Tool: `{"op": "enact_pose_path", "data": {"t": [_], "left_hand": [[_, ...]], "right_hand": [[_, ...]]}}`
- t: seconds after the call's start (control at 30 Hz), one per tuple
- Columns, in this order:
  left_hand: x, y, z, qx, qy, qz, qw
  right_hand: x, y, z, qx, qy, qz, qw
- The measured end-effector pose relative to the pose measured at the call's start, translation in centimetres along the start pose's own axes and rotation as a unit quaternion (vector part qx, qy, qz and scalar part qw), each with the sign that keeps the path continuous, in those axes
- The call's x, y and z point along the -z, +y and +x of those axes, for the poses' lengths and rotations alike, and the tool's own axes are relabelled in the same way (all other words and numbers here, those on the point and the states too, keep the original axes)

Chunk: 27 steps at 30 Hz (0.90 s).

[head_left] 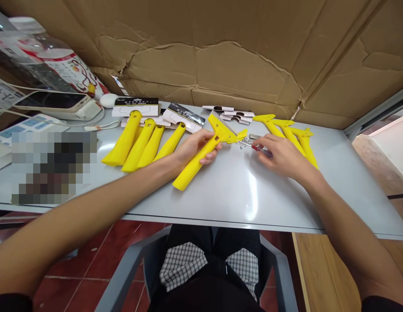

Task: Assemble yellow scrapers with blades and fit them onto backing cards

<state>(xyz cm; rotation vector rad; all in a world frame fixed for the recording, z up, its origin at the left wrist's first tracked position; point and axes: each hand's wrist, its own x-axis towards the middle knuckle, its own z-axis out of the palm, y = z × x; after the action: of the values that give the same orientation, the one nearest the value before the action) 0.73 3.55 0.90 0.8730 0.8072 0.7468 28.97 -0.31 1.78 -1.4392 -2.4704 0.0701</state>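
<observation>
My left hand [195,147] is wrapped round a yellow plastic scraper [192,170], its handle slanting down toward me and its wide head pointing up and away. In my right hand [277,152] is a screwdriver [257,148] with a red, partly clear handle. The screwdriver's thin shaft points left at the scraper's head; whether the tip touches it I cannot tell. Small screws [242,144] lie loose on the table under the shaft. Several yellow handles [147,143] lie left of my left hand, with black-and-white cards [135,107] at their tops. More yellow scraper parts [294,135] rest beyond my right hand.
The grey table [201,203] ends at a cardboard wall [201,65] behind. White folded cards [235,115] stand by it. At left are a phone [53,100], a white cable, a plastic bottle [66,65] and a blurred-out patch. A chair is below.
</observation>
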Motion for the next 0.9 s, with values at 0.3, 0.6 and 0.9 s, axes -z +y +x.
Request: {"op": "enact_pose_path", "data": {"t": [0.3,0.6,0.9], "left_hand": [[0.0,0.1,-0.1,-0.037,-0.001,-0.002,0.999],[-0.7,-0.1,-0.2,-0.068,0.102,0.002,0.992],[-1.4,-0.5,-0.5,-0.066,0.157,0.046,0.984]], "right_hand": [[-0.1,1.4,-0.1,-0.02,-0.064,-0.074,0.995],[-0.3,1.8,-0.3,-0.02,-0.053,-0.077,0.995],[-0.2,0.5,0.2,-0.024,-0.061,-0.117,0.991]]}}
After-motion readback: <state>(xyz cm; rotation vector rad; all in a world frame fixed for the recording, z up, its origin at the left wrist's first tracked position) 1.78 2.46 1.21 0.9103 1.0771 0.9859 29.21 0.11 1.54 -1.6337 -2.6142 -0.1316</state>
